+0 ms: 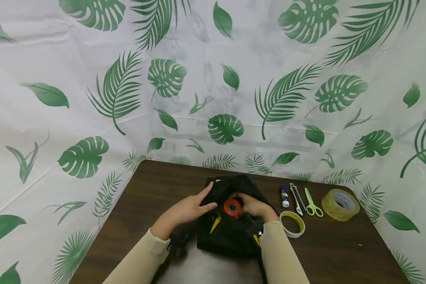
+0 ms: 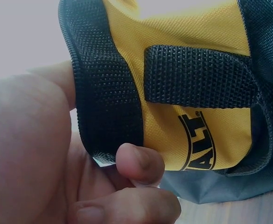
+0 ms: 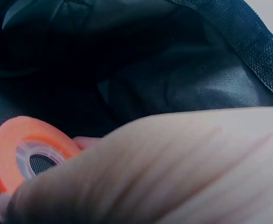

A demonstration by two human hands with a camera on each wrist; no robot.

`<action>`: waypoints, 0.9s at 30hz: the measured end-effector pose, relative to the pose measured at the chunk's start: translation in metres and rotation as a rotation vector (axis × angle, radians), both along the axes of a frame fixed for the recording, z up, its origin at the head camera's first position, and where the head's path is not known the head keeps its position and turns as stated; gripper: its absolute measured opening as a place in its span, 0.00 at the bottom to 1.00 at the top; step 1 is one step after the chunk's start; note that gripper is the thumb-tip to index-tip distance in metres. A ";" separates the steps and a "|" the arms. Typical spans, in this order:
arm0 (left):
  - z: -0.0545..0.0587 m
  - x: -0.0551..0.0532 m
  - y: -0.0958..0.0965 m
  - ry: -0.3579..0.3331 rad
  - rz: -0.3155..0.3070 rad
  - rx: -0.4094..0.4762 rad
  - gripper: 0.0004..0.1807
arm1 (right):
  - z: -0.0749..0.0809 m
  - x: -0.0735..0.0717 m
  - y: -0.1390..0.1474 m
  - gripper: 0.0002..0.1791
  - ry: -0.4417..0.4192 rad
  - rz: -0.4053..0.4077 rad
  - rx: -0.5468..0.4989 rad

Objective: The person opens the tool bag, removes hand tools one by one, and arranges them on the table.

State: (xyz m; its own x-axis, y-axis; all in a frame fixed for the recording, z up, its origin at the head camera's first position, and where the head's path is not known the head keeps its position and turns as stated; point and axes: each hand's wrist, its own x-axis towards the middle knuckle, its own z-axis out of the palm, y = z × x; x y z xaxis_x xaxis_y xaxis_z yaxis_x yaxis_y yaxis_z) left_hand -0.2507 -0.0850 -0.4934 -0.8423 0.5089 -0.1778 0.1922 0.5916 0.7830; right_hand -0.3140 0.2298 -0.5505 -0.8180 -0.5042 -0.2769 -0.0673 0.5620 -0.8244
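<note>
A black and yellow fabric tool bag (image 1: 227, 238) stands on the dark wooden table with its mouth spread. My left hand (image 1: 182, 213) holds the bag's left rim; in the left wrist view a finger passes behind the black edging (image 2: 110, 93) while others curl in front, beside a black webbing loop (image 2: 197, 77). Inside the mouth, my right hand (image 1: 253, 207) grips an orange roll of tape (image 1: 227, 207). The right wrist view shows this orange roll (image 3: 8, 154) between fingertips, against the dark lining (image 3: 183, 88); the back of the hand hides part of it.
Right of the bag lie a glue stick (image 1: 284, 196), a box cutter (image 1: 297, 199), green scissors (image 1: 312, 207), a white tape roll (image 1: 293, 235) and a wide clear packing tape roll (image 1: 330, 205). Leaf-patterned cloth (image 1: 191, 130) surrounds the table (image 1: 156, 185).
</note>
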 end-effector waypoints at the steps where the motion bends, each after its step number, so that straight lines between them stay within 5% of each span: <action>1: 0.000 0.000 0.000 0.000 0.002 -0.001 0.49 | -0.001 0.000 0.000 0.38 -0.001 -0.003 -0.003; 8: 0.000 -0.001 0.000 -0.001 0.013 0.010 0.49 | -0.001 -0.002 -0.003 0.39 0.097 0.058 -0.021; 17: 0.001 0.000 -0.001 -0.002 0.012 0.005 0.50 | 0.008 0.002 -0.010 0.31 0.064 0.118 -0.069; 24: 0.002 0.001 -0.004 -0.001 0.022 0.011 0.51 | 0.039 0.015 -0.019 0.18 -0.003 0.023 -0.035; 27: 0.002 0.001 -0.004 -0.002 0.023 0.019 0.52 | 0.058 0.021 -0.015 0.11 0.049 0.000 -0.021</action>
